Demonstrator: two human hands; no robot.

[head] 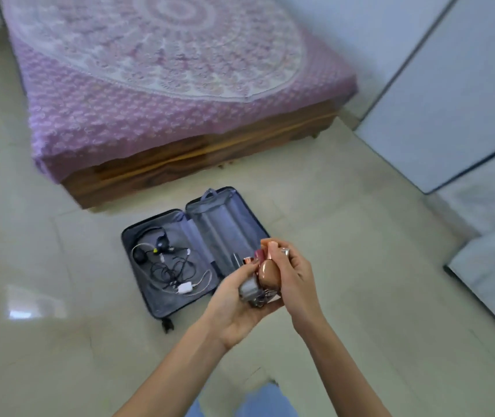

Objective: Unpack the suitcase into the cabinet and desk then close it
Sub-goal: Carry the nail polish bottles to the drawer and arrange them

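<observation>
Fingers (274, 253) of right hand (296, 272) pinching smooth rounded bronze bottle (268, 275), left hand (234, 308) cupping small shiny cosmetics (247, 288), fabric-lined suitcase (225, 224) open

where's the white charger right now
In the head view the white charger lies in the left half of the open suitcase, near its front edge, among the black cables and nearer the camera than the headphones.

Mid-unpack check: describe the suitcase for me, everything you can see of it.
The suitcase lies fully open, flat on the tiled floor near the bed. Dark hard shell, grey fabric lining, a wheel at the near corner. Its left half holds headphones, tangled cables and a white adapter; the right half shows mostly bare lining. The left hand and right hand, gripping small cosmetic items, hide its near right corner.
</observation>
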